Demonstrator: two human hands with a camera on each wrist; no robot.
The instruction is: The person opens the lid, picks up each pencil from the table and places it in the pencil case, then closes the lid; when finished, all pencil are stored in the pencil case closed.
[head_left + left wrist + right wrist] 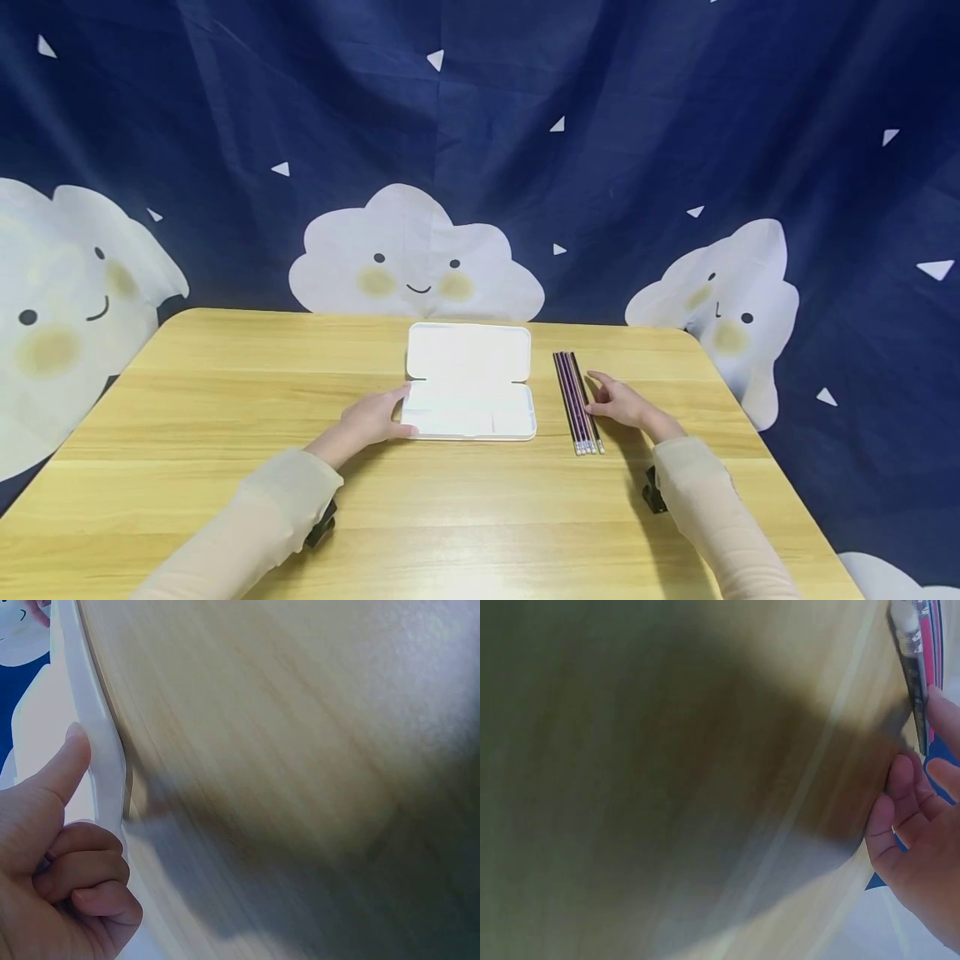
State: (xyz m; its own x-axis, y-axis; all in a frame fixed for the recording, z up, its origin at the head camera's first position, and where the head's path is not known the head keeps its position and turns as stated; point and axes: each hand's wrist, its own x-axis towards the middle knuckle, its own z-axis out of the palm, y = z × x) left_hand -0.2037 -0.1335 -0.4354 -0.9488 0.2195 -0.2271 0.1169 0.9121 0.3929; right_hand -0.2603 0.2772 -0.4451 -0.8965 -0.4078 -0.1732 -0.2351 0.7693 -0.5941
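A white pencil case (pixel 457 412) lies unfolded on the table, its lid (pixel 469 352) laid back at the far side. My left hand (pixel 372 418) grips the case's left end, thumb at the near corner and a finger by the hinge. The left wrist view shows that thumb (pixel 69 763) along the case's rim, with other fingers curled beside it. To the right of the case, several dark, striped pencils (pixel 573 400) lie side by side, eraser ends toward me. My right hand (pixel 621 403) is at their right side, thumb touching the outer pencil, fingers loosely bent.
The wooden table (pixel 420 517) carries the case and pencils near its far edge. A dark blue curtain (pixel 480 125) with smiling clouds hangs right behind that edge. Dark wrist-worn devices (pixel 321 525) show under both sleeves.
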